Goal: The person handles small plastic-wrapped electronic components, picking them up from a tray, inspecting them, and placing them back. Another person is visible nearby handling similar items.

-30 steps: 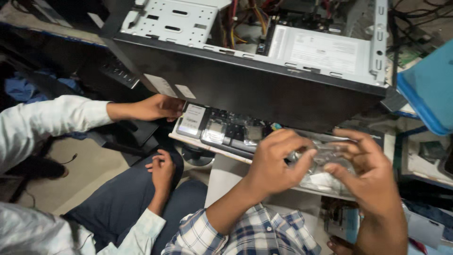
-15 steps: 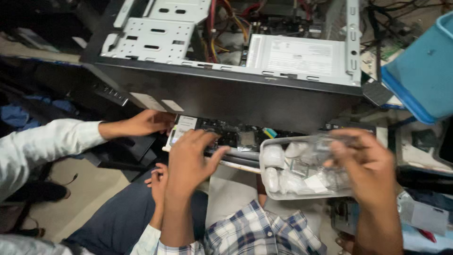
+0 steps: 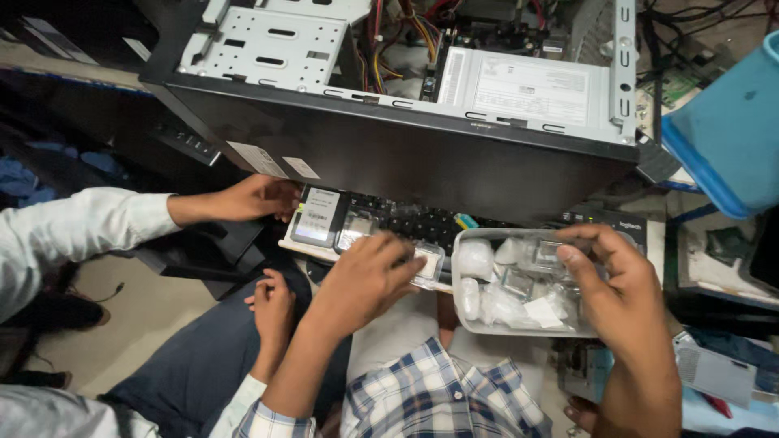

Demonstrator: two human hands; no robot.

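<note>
Reaching down with the left hand (image 3: 367, 276), the person lays fingers over a small clear packet (image 3: 428, 265) on the keyboard (image 3: 406, 221) — fingers bent onto it, though I cannot tell whether they have truly closed around it. The right hand (image 3: 610, 284) is clamped on the far rim of a clear plastic tray (image 3: 471, 304), thumb inside, fingers wrapped over the edge, and that tray sits just beside the packet, full of small wrapped parts (image 3: 507, 292). It looks gripped on one side only, so a tilt could send those loose pieces sliding out onto the lap below.

Right above both hands hangs the open computer case (image 3: 406, 154), its black side panel almost over the keyboard — a knuckle lifting too fast could bump it. A flat dark drive (image 3: 318, 216) lies at the keyboard's left end, partly over the edge, and a co-worker's hand (image 3: 256, 197) in a white sleeve rests just beside it; a nudge there might tip it off. Another co-worker's hand (image 3: 272, 304) sits low near the person's left forearm, crowding the space.
</note>
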